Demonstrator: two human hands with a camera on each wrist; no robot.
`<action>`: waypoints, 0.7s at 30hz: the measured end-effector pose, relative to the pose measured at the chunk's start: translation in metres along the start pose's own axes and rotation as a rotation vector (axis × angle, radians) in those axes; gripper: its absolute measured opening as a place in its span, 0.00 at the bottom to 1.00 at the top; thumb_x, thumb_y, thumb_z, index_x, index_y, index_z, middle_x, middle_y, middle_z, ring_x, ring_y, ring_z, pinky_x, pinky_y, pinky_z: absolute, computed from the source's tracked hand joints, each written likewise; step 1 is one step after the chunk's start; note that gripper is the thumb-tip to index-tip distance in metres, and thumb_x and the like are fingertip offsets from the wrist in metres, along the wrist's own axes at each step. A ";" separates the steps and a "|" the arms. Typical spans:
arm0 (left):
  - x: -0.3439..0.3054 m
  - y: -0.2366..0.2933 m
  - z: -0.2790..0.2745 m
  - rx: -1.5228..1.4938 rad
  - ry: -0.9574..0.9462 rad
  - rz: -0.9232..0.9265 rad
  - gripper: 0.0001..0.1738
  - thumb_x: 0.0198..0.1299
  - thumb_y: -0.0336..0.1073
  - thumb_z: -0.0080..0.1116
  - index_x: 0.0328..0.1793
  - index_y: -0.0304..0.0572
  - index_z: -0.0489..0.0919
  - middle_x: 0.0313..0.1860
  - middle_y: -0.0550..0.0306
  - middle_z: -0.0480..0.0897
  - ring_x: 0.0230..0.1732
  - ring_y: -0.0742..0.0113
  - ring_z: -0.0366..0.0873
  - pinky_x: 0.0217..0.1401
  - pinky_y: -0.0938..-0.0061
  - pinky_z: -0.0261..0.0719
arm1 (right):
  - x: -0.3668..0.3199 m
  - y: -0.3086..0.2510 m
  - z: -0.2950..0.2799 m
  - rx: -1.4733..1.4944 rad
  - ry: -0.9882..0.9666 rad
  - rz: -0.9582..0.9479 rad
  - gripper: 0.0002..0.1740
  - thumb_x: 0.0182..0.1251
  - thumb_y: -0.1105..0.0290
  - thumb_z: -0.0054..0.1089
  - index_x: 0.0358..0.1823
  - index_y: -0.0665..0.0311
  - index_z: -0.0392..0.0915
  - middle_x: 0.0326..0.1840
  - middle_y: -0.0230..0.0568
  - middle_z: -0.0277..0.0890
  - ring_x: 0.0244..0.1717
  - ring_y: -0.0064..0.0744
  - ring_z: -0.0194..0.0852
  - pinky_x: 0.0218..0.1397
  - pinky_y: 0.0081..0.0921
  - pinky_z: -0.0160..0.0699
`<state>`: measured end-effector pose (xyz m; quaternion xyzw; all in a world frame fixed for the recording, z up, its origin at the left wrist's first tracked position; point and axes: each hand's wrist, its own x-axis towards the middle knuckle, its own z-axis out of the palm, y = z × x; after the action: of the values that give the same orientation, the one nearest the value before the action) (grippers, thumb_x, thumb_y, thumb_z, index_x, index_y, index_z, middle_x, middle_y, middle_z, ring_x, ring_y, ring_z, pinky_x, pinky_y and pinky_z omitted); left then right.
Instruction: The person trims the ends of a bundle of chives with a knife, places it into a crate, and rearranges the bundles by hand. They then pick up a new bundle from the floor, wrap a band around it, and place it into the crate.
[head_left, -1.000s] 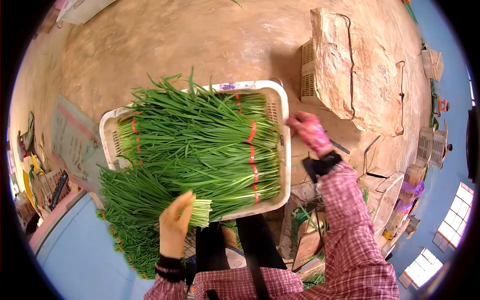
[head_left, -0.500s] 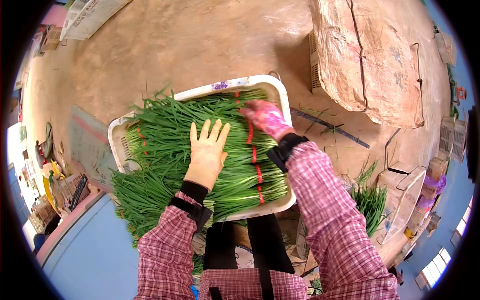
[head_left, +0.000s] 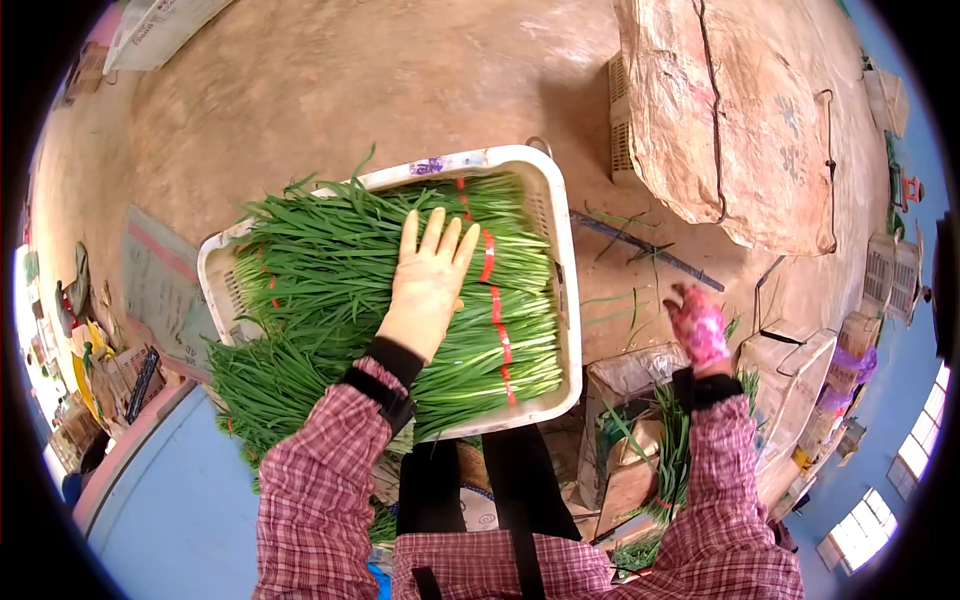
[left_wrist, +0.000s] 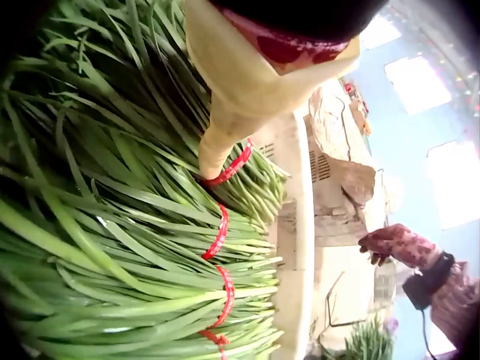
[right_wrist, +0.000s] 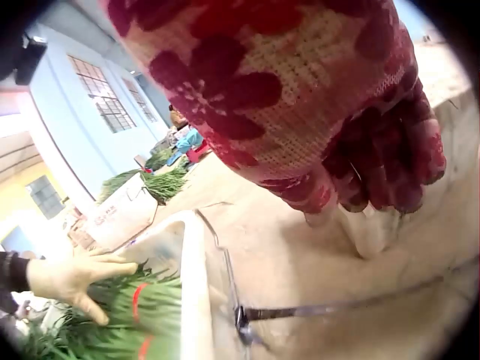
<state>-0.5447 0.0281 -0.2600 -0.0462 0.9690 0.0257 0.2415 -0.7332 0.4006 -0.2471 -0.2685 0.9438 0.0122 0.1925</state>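
A white plastic crate [head_left: 572, 330] holds bundles of long green chives [head_left: 500, 378], their pale cut ends toward the right wall. Red bands [head_left: 497, 305] wrap the bundles. My left hand [head_left: 425, 290], in a cream glove, rests on the leaves with its fingers spread, near the band of an upper bundle. In the left wrist view one finger [left_wrist: 214, 150] touches the chives right beside a red band. To the right of the crate, my right hand [head_left: 700, 325] in a pink flowered glove is held out with loosely bent fingers and nothing in it.
A sack-covered crate [head_left: 740, 120] stands on the floor at the upper right. A dark strip [head_left: 650, 250] lies between it and my crate. More chives [head_left: 672, 450] are by my right forearm. A blue surface [head_left: 190, 480] is at the lower left.
My left hand went from the loose bunch at the crate's front left to flat on the bundles. The right hand reached in over the cut ends, then drew away to the right, empty.
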 end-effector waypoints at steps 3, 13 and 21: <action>0.025 0.004 0.016 0.157 -0.034 0.045 0.65 0.43 0.57 0.79 0.86 0.49 0.55 0.77 0.54 0.70 0.82 0.53 0.59 0.87 0.44 0.40 | -0.065 -0.009 0.036 0.296 -0.207 -0.040 0.16 0.67 0.66 0.65 0.54 0.62 0.84 0.51 0.50 0.85 0.52 0.51 0.83 0.54 0.39 0.84; 0.057 -0.039 0.014 -0.201 0.000 0.171 0.53 0.44 0.42 0.80 0.79 0.44 0.68 0.59 0.48 0.83 0.58 0.50 0.81 0.63 0.59 0.79 | -0.034 -0.236 0.079 0.735 0.006 -0.489 0.19 0.66 0.72 0.64 0.58 0.66 0.77 0.56 0.48 0.79 0.61 0.50 0.75 0.65 0.44 0.74; 0.068 -0.030 -0.033 0.019 -0.196 0.145 0.45 0.46 0.44 0.79 0.75 0.56 0.76 0.45 0.53 0.89 0.49 0.53 0.87 0.55 0.61 0.84 | 0.021 -0.286 0.141 0.456 0.030 -0.457 0.30 0.67 0.47 0.63 0.58 0.65 0.80 0.53 0.47 0.82 0.57 0.49 0.78 0.64 0.47 0.69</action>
<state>-0.6172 -0.0096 -0.2639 0.0291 0.9417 0.0382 0.3331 -0.5526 0.1637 -0.3626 -0.4236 0.8401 -0.2472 0.2317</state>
